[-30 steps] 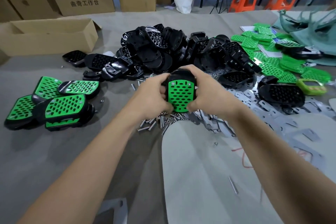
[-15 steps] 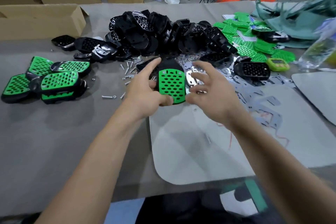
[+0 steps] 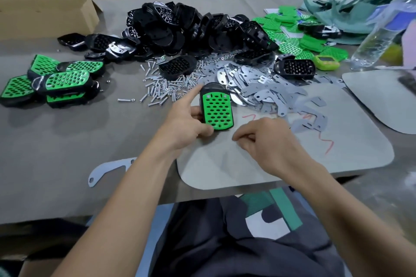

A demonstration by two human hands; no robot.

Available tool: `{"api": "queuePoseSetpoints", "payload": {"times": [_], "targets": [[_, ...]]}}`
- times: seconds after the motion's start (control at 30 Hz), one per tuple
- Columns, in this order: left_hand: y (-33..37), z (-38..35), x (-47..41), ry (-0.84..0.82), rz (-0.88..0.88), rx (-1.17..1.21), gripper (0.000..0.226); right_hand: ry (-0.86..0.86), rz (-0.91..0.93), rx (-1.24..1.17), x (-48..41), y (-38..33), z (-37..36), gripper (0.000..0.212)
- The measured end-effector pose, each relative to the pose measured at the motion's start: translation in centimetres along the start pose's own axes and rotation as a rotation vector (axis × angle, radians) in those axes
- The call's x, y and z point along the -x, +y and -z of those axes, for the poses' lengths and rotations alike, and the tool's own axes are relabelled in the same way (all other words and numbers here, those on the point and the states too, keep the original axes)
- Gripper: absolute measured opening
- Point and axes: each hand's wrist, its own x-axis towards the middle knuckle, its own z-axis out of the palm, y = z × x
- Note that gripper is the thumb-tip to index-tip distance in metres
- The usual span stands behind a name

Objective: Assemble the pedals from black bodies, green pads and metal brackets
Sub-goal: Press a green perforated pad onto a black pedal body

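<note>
Now a pedal (image 3: 217, 109), a black shell with a green pad seated in its face, is held by the left hand (image 3: 184, 123) over the far edge of a grey mat (image 3: 292, 159), just in front of the brackets (image 3: 258, 87). The thumb is pressed on the pedal's near corner, the index finger is stretched along its left side, and the other fingers are hidden behind it. Whether the pedal touches the mat cannot be told. The right hand (image 3: 267, 141) is placed just right of the pedal, apart from it. Its fingers are loosely curled down toward the mat, and nothing is seen in them.

Loose screws (image 3: 162, 87) are scattered left of the brackets, and a lone body (image 3: 176, 66) is laid among them. Behind these, the bodies (image 3: 180, 24) are heaped in a large pile, with the pads (image 3: 290, 36) spread to its right. Finished pedals (image 3: 58, 81) are stacked at the left of the counter (image 3: 67, 141). A single bracket (image 3: 108, 170) is laid near the counter's front edge, beside the left forearm. A cardboard box (image 3: 45, 16) is set at the far left, and a clear bottle (image 3: 382, 29) is seen at the far right, blurred.
</note>
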Motion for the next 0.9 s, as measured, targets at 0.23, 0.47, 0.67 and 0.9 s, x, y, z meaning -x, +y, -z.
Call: {"api": "queuePoseSetpoints", "payload": {"times": [0.23, 0.47, 0.67, 0.9], "targets": [[-1.0, -0.5, 0.4, 0.045, -0.08, -0.006, 0.117, 0.088, -0.259, -0.872, -2.7, -1.2, -0.5, 0.02], [-1.0, -0.2, 0.2, 0.03, -0.062, 0.032, 0.118, 0.018, -0.308, -1.076, -2.6, -1.1, -1.5, 0.017], [-1.0, 0.0, -0.1, 0.003, -0.031, 0.042, 0.118, 0.022, -0.301, -1.047, -2.2, -1.3, -1.5, 0.015], [-0.9, -0.2, 0.0, 0.026, -0.027, 0.064, 0.118, 0.109, -0.285, -0.834, -2.0, -1.2, -2.1, 0.023]]}}
